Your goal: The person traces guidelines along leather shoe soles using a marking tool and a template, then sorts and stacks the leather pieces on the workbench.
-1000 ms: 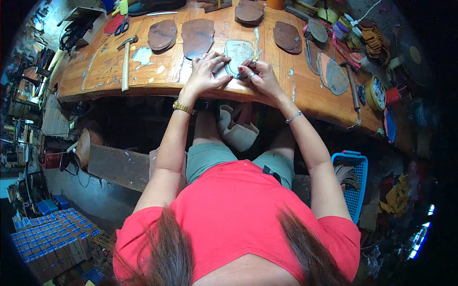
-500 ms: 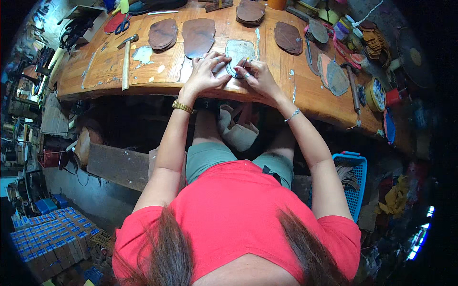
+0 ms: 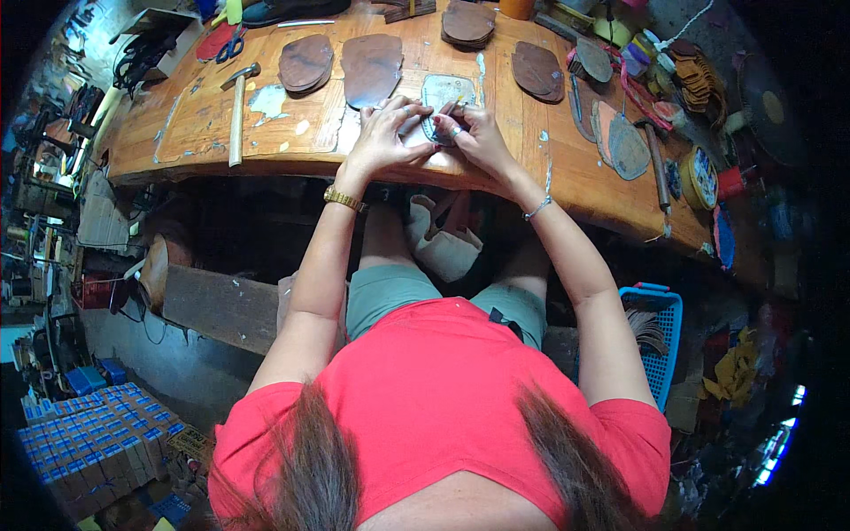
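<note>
A grey, rounded flat piece [image 3: 450, 87] with a dark line along its edge lies near the front of the wooden workbench [image 3: 199, 124]. My left hand [image 3: 387, 134] rests at its left side, thumb and forefinger spread apart with the fingertips touching the edge. On the right side, my right hand [image 3: 476, 140] is closed in a pinch over the piece; whatever small thing sits in the fingers is too hidden to name. Just beyond my left hand lies a brown leather cutout [image 3: 372, 66].
Stacks of brown leather cutouts [image 3: 306, 64] [image 3: 537, 71] [image 3: 467, 23] lie around the bench. A hammer [image 3: 237, 115] and blue-handled scissors [image 3: 231, 44] are at left. Another hammer [image 3: 657, 164], a yellow-rimmed roll [image 3: 699, 177] and several soles [image 3: 629, 149] crowd the right. A blue basket [image 3: 664, 345] stands below.
My right hand has shifted slightly and its fingers have turned over the grey piece. My left hand stays almost in place at the left edge.
</note>
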Action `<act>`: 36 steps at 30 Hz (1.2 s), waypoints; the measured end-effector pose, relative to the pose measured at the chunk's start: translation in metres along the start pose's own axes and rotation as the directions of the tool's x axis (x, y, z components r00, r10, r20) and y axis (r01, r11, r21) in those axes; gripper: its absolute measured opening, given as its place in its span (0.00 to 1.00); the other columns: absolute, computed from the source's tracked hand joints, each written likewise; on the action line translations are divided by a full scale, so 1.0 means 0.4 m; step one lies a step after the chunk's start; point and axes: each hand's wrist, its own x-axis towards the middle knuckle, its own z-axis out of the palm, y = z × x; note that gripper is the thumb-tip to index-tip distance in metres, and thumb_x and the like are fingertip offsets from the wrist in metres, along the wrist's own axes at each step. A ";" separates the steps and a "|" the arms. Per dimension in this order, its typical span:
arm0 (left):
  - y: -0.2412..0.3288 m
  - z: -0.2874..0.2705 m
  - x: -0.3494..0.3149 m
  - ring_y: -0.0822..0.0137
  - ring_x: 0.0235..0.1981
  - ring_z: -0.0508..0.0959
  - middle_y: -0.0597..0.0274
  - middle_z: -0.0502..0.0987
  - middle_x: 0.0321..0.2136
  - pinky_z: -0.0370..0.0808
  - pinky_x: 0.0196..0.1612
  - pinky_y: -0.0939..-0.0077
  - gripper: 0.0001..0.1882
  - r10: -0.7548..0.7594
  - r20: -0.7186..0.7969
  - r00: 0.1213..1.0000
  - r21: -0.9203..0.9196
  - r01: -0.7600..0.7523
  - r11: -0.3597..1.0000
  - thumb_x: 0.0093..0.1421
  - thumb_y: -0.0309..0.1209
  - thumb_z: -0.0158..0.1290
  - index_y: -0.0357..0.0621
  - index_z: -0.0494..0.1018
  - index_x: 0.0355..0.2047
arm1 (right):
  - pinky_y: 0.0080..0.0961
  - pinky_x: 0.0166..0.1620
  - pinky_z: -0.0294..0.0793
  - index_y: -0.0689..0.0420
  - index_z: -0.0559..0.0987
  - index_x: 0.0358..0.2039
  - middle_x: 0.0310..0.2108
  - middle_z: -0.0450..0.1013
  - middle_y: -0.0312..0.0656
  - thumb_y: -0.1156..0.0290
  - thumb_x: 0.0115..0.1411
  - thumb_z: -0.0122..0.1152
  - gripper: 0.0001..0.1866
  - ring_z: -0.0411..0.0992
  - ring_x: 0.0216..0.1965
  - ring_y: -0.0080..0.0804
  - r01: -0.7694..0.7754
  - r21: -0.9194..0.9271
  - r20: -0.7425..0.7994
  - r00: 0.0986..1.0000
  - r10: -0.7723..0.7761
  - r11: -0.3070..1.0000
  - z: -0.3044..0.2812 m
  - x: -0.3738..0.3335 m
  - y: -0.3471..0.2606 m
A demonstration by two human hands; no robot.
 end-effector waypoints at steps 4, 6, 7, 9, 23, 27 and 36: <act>0.003 0.001 -0.001 0.59 0.54 0.74 0.63 0.76 0.49 0.58 0.55 0.56 0.32 -0.014 -0.018 1.000 0.040 0.015 0.999 0.46 0.54 0.64 0.53 0.79 0.49 | 0.37 0.35 0.74 0.64 0.82 0.38 0.29 0.77 0.55 0.68 0.65 0.61 0.11 0.78 0.31 0.47 0.073 -0.217 0.049 0.997 -0.064 0.973 0.002 0.002 -0.028; 0.016 0.000 0.001 0.60 0.54 0.74 0.63 0.77 0.48 0.58 0.55 0.57 0.31 -0.029 -0.005 1.000 0.041 0.029 0.999 0.47 0.54 0.64 0.52 0.79 0.48 | 0.38 0.35 0.74 0.64 0.82 0.38 0.29 0.77 0.55 0.67 0.65 0.61 0.11 0.78 0.31 0.48 0.089 -0.195 0.042 0.996 -0.082 0.977 0.001 0.006 -0.020; 0.023 -0.002 0.004 0.60 0.53 0.75 0.64 0.77 0.48 0.59 0.55 0.57 0.31 -0.044 0.009 0.999 0.041 0.043 0.998 0.47 0.54 0.63 0.52 0.79 0.48 | 0.39 0.35 0.74 0.63 0.82 0.38 0.29 0.77 0.56 0.67 0.64 0.61 0.11 0.77 0.31 0.50 -0.013 -0.068 0.016 1.000 0.014 0.998 0.000 0.010 -0.005; 0.026 -0.004 0.007 0.60 0.54 0.74 0.64 0.76 0.49 0.59 0.55 0.56 0.31 -0.057 0.020 0.998 0.054 0.056 0.997 0.48 0.54 0.64 0.52 0.79 0.49 | 0.40 0.35 0.74 0.63 0.81 0.38 0.29 0.76 0.56 0.67 0.64 0.61 0.11 0.77 0.31 0.51 -0.113 0.063 0.004 0.994 0.113 0.992 0.002 0.013 0.003; 0.012 0.005 0.006 0.58 0.55 0.76 0.60 0.79 0.50 0.60 0.55 0.54 0.44 -0.106 -0.020 0.994 -0.025 0.105 0.994 0.47 0.52 0.66 0.58 0.64 0.63 | 0.41 0.37 0.75 0.67 0.80 0.32 0.28 0.77 0.57 0.69 0.64 0.61 0.12 0.77 0.32 0.54 0.200 -0.237 0.051 0.980 -0.194 0.951 0.025 0.031 -0.030; 0.022 0.009 0.007 0.58 0.53 0.78 0.61 0.80 0.49 0.59 0.56 0.54 0.49 -0.089 -0.066 0.994 -0.021 0.088 0.996 0.46 0.51 0.67 0.59 0.58 0.67 | 0.41 0.39 0.75 0.65 0.80 0.39 0.30 0.76 0.55 0.69 0.65 0.59 0.11 0.76 0.34 0.55 -0.102 -0.072 0.011 0.995 0.103 0.992 0.012 0.041 -0.002; 0.014 0.009 0.003 0.61 0.48 0.79 0.64 0.82 0.40 0.60 0.52 0.58 0.36 -0.096 -0.087 0.992 -0.019 0.095 0.995 0.41 0.54 0.69 0.54 0.73 0.48 | 0.38 0.36 0.74 0.66 0.81 0.35 0.27 0.77 0.56 0.69 0.65 0.59 0.11 0.77 0.30 0.52 -0.024 -0.045 -0.036 0.999 0.022 0.999 0.021 0.055 0.002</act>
